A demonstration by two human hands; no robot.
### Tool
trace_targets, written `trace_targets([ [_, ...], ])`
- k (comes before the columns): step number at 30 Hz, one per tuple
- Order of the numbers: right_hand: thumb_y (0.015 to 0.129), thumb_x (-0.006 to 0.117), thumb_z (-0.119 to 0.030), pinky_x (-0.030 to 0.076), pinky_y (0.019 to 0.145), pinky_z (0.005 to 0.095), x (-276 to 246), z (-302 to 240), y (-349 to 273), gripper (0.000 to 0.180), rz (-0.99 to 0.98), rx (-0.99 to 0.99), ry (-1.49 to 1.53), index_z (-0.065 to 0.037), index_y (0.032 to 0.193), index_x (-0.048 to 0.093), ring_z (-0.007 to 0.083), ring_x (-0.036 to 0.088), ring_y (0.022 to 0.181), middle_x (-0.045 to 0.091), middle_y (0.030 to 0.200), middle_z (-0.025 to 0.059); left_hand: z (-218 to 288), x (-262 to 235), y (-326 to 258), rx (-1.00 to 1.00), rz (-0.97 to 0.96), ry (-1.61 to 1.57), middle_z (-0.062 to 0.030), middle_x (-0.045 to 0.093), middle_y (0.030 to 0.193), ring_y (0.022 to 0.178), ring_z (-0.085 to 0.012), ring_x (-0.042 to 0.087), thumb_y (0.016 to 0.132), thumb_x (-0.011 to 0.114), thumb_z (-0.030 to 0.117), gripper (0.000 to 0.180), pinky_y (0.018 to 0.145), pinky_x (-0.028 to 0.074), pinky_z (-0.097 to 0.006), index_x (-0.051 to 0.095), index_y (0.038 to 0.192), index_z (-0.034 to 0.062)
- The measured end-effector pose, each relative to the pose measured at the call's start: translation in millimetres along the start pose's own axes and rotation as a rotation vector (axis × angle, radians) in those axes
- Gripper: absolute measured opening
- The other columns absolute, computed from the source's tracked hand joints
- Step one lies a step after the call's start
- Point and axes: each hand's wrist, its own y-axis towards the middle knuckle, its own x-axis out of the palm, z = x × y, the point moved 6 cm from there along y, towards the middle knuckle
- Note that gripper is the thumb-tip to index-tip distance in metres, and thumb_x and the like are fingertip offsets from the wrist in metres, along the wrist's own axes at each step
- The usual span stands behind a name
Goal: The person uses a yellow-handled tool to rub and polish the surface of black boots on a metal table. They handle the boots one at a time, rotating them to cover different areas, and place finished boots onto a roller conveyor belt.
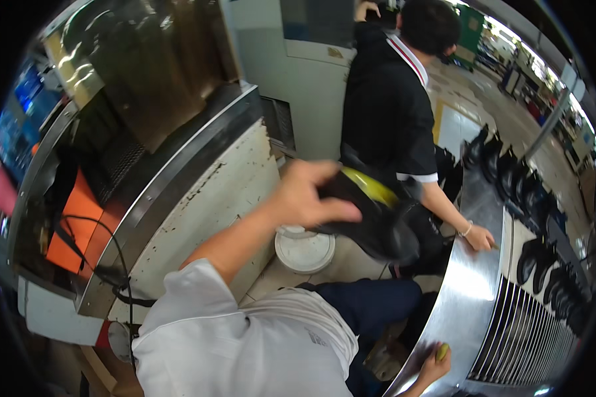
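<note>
My left hand (pixel 304 198) is stretched out in front of me, thumb and fingers closed around one end of a black shoe (pixel 384 231). The shoe is smeared by motion, and a glossy yellow-green part, which looks like a shoe last, shows along its top. At the lower right, my right hand (pixel 437 364) is by the near edge of a shiny metal counter (pixel 462 291). Between its fingers is a small yellow-green piece (pixel 442 351) whose kind I cannot make out.
A co-worker in a black shirt (pixel 384 112) stands ahead, one hand (pixel 478 238) on the counter. Black shoes (pixel 510 172) line a rack at the right, beside a wire grille (pixel 520 331). A metal-edged machine (pixel 185 152) is at left. A white lidded bucket (pixel 304 251) stands below the shoe.
</note>
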Motion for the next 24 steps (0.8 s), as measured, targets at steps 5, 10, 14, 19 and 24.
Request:
trace_targets([
  [5,0.085,0.076,-0.011,0.040,0.111,0.0547,-7.7,13.4,-18.7,0.038,0.043,-0.149,-0.409,-0.005,0.121,0.069,0.0429,0.052,0.136,0.066,0.133,0.0188,94.5,-162.1,-62.0,0.133,0.960,-0.045,-0.0073,0.074,0.097,0.088,-0.0164,0.067,0.083,0.081,0.011,0.033,0.085,0.054,-0.033,0.071,0.110,-0.0050],
  [10,0.082,0.071,-0.006,0.040,0.112,0.0498,-9.7,22.0,-19.9,0.041,0.097,-0.168,-0.365,-0.005,0.123,0.069,0.0422,0.053,0.135,0.066,0.135,0.0174,52.1,-273.8,-107.3,0.218,1.576,0.594,-0.0149,0.074,0.091,0.082,-0.0211,0.067,0.083,0.084,0.024,0.041,0.080,0.054,-0.036,0.070,0.102,-0.0092],
  [14,0.082,0.072,-0.007,0.041,0.112,0.0488,-13.9,12.8,-24.3,0.040,0.061,-0.159,-0.342,-0.005,0.123,0.070,0.0419,0.054,0.134,0.067,0.134,0.0176,-33.5,-394.9,-97.2,-0.437,1.583,0.664,-0.0243,0.054,0.132,0.120,-0.0423,0.056,0.089,0.077,0.042,0.071,0.104,0.045,-0.050,0.048,0.137,-0.0020],
  [19,0.074,0.086,-0.023,0.048,0.103,0.0564,-26.1,72.6,-18.5,0.045,0.379,-0.373,-0.228,0.006,0.104,0.070,0.0467,0.065,0.109,0.072,0.111,0.0248,-129.6,-497.8,-54.7,-0.469,1.322,0.764,-0.0206,0.061,0.138,0.121,-0.0240,0.063,0.087,0.083,0.017,0.063,0.100,0.054,-0.039,0.055,0.140,-0.0034],
  [24,0.070,0.075,-0.009,0.046,0.105,0.0515,10.8,-10.5,-0.7,0.038,0.159,-0.185,-0.259,-0.008,0.107,0.065,0.0435,0.061,0.119,0.069,0.124,0.0151,-63.1,-545.4,-54.7,-0.042,1.453,0.993,-0.0189,0.064,0.124,0.113,-0.0312,0.064,0.091,0.076,0.016,0.045,0.095,0.054,-0.042,0.059,0.127,-0.0048],
])
